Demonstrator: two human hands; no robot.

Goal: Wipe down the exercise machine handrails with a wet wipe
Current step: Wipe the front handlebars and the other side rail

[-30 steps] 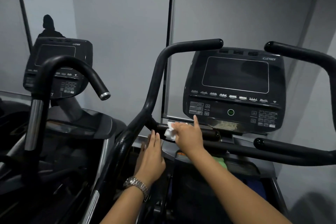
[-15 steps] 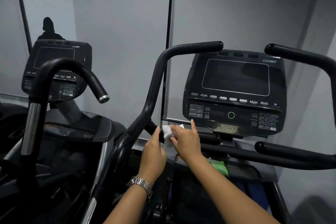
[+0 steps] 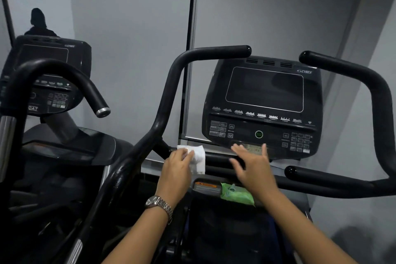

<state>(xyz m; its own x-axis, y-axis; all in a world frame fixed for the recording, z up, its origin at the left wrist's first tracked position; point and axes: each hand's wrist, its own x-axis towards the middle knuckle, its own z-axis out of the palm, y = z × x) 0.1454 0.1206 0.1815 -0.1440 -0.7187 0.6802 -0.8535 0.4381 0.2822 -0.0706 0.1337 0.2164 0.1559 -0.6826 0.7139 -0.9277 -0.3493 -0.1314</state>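
Observation:
My left hand, with a metal watch on its wrist, pinches a white wet wipe against the short black crossbar below the console. The wipe hangs over that bar. My right hand hovers to the right of the wipe with fingers spread, holding nothing, in front of the console's lower edge. The left handrail curves up and over to the right. A matching right handrail bends down the right side, and a lower black grip juts out beneath it.
The machine's dark console faces me with a blank screen and keypads. A green wet wipe pack lies in the tray below. Another machine with a curved black handle stands at the left. Grey walls are behind.
The wipe passed from my right hand to my left hand. My right hand let go and moved right, fingers spreading. My left hand rose from below to the crossbar.

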